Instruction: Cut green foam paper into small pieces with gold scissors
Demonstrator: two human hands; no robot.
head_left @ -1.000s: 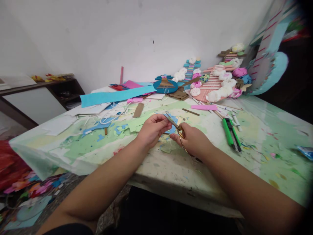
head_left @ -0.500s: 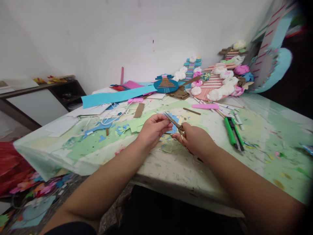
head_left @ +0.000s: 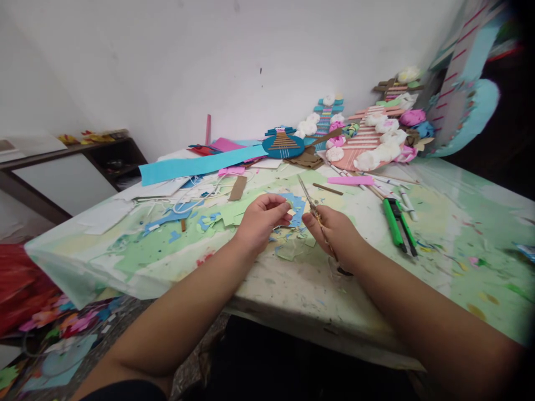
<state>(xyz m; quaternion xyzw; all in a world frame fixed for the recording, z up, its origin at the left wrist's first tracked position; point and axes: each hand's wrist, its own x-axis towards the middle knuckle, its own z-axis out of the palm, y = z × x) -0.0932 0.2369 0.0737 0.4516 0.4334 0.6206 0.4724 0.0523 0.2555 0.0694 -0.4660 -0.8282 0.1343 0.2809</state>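
Note:
My left hand [head_left: 263, 219] is pinched on a small piece of light green paper [head_left: 289, 206] between thumb and fingertips. To its right, my right hand [head_left: 334, 231] grips a pair of scissors [head_left: 307, 192], whose blades point up and away from me, apart from the left hand. Behind and between the hands lies blue paper [head_left: 298, 205]. Green paper pieces [head_left: 234, 211] are on the table just left of my left hand, among small blue and green scraps.
On the table [head_left: 284, 292] lie a green cutter [head_left: 397, 225], a pink strip [head_left: 350, 180], markers [head_left: 407, 203] and a long blue strip [head_left: 200, 164]. Paper guitar shapes with paper flowers [head_left: 388, 139] lean at the back right.
The scissors have swung away from my left hand and now point more upright. My right hand has turned with them, while my left hand has barely moved.

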